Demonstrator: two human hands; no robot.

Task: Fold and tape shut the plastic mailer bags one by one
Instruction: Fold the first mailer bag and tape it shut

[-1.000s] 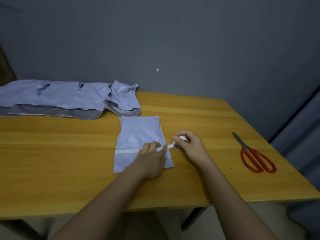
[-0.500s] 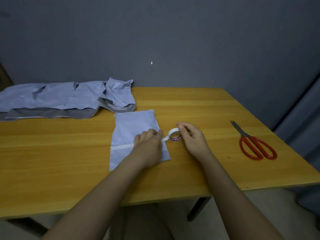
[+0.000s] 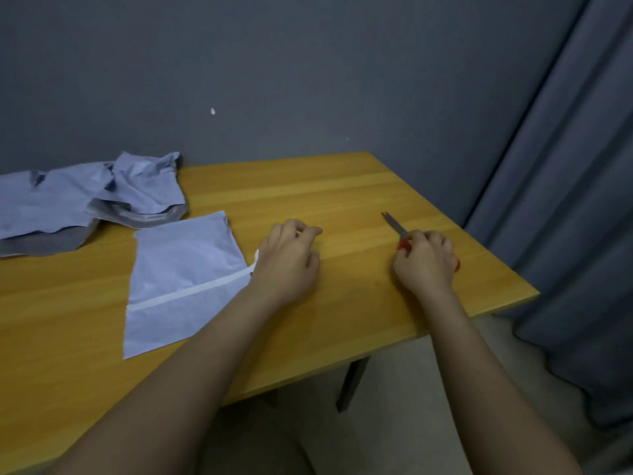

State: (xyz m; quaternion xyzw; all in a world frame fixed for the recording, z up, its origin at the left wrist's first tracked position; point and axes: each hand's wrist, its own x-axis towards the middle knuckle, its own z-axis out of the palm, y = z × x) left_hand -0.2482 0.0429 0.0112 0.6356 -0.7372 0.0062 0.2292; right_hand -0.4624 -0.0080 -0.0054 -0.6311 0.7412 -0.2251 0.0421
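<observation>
White tape [image 3: 191, 292] spans the folded mailer [image 3: 181, 279], uncut; left hand [image 3: 287, 265] curls over its free end, right hand [image 3: 426, 262] grips scissors [image 3: 395, 225]. Pile [image 3: 85, 200] awaits.

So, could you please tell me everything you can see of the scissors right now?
The scissors lie on the wooden table near its right edge. Only the thin grey metal blades, closed and pointing away toward the wall, and bits of the red handles show; the right hand covers the rest, its fingers curled round the handles. Nothing else touches them.
</observation>
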